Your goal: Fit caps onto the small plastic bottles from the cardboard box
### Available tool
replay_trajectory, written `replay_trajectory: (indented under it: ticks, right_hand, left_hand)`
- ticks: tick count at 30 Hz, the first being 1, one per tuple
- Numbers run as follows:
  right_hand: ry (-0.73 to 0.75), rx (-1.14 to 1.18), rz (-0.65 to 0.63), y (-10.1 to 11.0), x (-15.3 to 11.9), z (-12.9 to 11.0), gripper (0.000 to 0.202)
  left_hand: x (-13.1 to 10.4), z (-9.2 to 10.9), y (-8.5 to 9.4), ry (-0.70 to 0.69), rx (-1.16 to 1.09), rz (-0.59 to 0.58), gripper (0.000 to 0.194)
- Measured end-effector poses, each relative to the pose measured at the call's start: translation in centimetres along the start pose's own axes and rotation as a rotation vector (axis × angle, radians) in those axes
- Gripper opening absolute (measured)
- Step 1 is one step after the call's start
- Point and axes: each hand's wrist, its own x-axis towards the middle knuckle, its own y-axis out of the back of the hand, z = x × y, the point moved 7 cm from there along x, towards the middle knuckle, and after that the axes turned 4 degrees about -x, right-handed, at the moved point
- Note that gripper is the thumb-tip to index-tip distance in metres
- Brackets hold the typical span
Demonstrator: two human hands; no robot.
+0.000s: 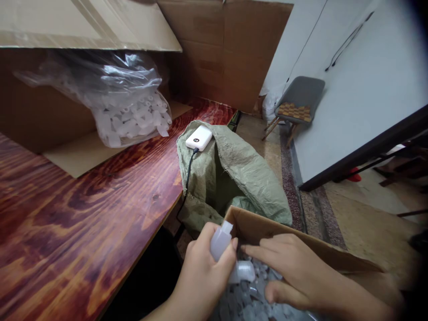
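Note:
My left hand is closed around a small translucent white plastic bottle-like piece with a narrower end pointing up. Just past its fingers, a second frosted plastic piece lies sideways; whether the left hand touches it is hidden. My right hand hovers beside that piece, thumb and fingers apart, with nothing visible between them. Below both hands, an open cardboard box holds many similar translucent plastic pieces.
On the red-brown wooden table, a clear bag of plastic pieces sits inside another cardboard box. A green woven sack stands by the table edge, with a white power bank and cable on top. A grey chair stands farther back.

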Motion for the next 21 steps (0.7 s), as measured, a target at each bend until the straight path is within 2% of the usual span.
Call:
replay_trajectory:
  ticks: [5, 9, 12, 14, 18, 21]
  right_hand:
    - [0.06, -0.066, -0.067, -0.6, 0.1, -0.4, 0.069]
    - [-0.041, -0.076, -0.016, 0.0, 0.2, 0.2, 0.074]
    - [-0.014, -0.075, -0.014, -0.1, 0.4, -1.1, 0.043]
    - [-0.087, -0.01, -0.053, -0.7, 0.6, -1.7, 0.025]
    - [-0.369, 0.238, -0.119, -2.2, 0.9, -1.0, 0.018]
    - [-0.381, 0.288, -0.095, -1.8, 1.3, -0.8, 0.016]
  left_hand:
    - [0.1, 0.1, 0.0, -0.015, 0.031, 0.003, 0.026]
    - [0.2, 0.1, -0.2, -0.004, -0.014, -0.014, 0.028]
    - [0.2, 0.1, -0.2, -0.023, 0.018, -0.021, 0.028]
    - [0.1, 0.1, -0.2, -0.04, 0.042, -0.022, 0.027]
    - [-0.2, 0.0, 0.1, -0.058, 0.089, -0.011, 0.028]
    - [-0.2, 0.2, 0.1, -0.067, 0.066, -0.011, 0.03]
